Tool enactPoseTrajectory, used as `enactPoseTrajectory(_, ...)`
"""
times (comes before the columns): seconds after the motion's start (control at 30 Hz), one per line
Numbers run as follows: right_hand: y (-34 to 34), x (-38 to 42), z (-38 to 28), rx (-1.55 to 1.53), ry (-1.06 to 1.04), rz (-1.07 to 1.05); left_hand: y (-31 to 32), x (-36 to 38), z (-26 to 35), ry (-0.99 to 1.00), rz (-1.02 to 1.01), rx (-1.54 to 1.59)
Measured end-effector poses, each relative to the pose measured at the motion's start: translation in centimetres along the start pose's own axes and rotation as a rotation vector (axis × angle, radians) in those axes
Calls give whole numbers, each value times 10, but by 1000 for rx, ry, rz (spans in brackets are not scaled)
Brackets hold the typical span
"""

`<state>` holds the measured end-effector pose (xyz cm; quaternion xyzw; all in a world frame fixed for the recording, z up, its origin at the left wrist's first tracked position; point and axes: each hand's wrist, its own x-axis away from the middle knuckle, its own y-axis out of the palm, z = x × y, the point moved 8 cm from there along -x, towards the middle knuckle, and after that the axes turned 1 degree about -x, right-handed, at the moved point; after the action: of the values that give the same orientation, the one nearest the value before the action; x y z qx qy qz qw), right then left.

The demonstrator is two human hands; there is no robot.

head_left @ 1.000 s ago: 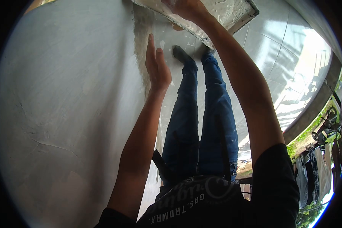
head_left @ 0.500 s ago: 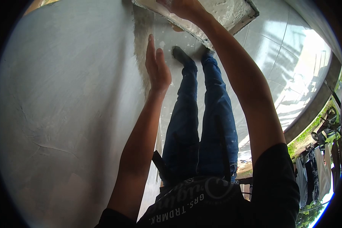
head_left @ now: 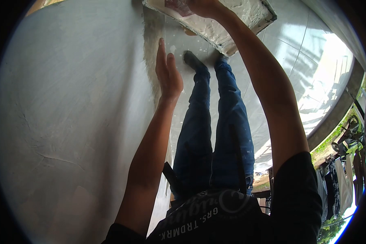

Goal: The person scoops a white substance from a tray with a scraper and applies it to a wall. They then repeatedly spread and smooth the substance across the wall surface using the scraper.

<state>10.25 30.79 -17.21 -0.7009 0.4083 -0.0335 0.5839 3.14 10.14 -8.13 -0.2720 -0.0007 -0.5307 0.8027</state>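
My left hand (head_left: 169, 77) is raised beside the grey wall (head_left: 77, 101), with its visible fingers straight and nothing seen in them. Over a shallow tray (head_left: 232, 52) of white, plaster-like paste (head_left: 242, 20) reaches my right hand (head_left: 203, 7). Its fingers are smeared by motion and partly cut off by the top edge, so I cannot tell whether they hold something. The tray's rim is crusted with paste, and its far part lies outside the view. A small brownish shape (head_left: 189, 31) shows under the tray's near edge.
My legs in blue jeans (head_left: 195, 122) and my dark-covered feet (head_left: 194, 61) are below, on a pale tiled floor (head_left: 288, 53) with sunlit patches. A rough brownish strip (head_left: 151, 44) runs along the wall. At the far right are hanging clothes (head_left: 337, 183) and a motorbike (head_left: 349, 134).
My right hand and forearm have shifted slightly to the right over the tray, and the fingers look more blurred. My left hand stays nearly still.
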Motion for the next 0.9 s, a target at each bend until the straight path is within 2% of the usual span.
enactPoseTrajectory(0.03, 26, 13, 32, -499, 426, -199, 0, 0, 0, 3, 1, 1)
enactPoseTrajectory(0.07, 21, 14, 35, -497, 424, -197, 0, 0, 1, 9, -2, -4)
enactPoseTrajectory(0.13, 39, 38, 47, -832, 762, -481, 0, 0, 1, 20, -1, -8)
enactPoseTrajectory(0.17, 48, 52, 54, -831, 760, -479, -1, -1, 3, 14, -4, -5)
enactPoseTrajectory(0.23, 59, 66, 56, -1562, 535, -137, -2, -2, 12, 19, -9, 0)
enactPoseTrajectory(0.27, 37, 60, 54, -1558, 527, -132, -4, -2, 18, 10, -9, 20)
enactPoseTrajectory(0.33, -15, 67, 48, -1301, 970, -211, -8, -4, 27, 17, 0, 45)
enactPoseTrajectory(0.37, -38, 63, 35, -1297, 953, -205, -10, -4, 34, 67, -5, 35)
enactPoseTrajectory(0.43, -68, 62, 27, -1439, 1183, -44, -16, -7, 53, 139, 2, 30)
enactPoseTrajectory(0.47, -67, 70, 33, -1391, 1193, -21, -18, -7, 62, 117, 11, 22)
enactPoseTrajectory(0.5, -84, 70, 41, -983, 1083, -43, -20, -8, 70, 97, 19, 15)
enactPoseTrajectory(0.57, -107, 74, 46, -767, 1085, -21, -24, -4, 89, 123, 40, 3)
enactPoseTrajectory(0.6, -120, 69, 42, -768, 1063, -10, -26, -3, 96, 133, 59, -12)
enactPoseTrajectory(0.67, -139, 68, 37, -967, 1182, 100, -26, 4, 111, 138, 83, -1)
enactPoseTrajectory(0.7, -132, 75, 44, -971, 1166, 146, -25, 8, 116, 128, 93, 8)
enactPoseTrajectory(0.83, -144, 78, 52, -820, 1104, 129, -23, 31, 144, 184, 168, 50)
enactPoseTrajectory(0.9, -166, 74, 51, -674, 1157, 94, -22, 41, 159, 222, 199, 66)
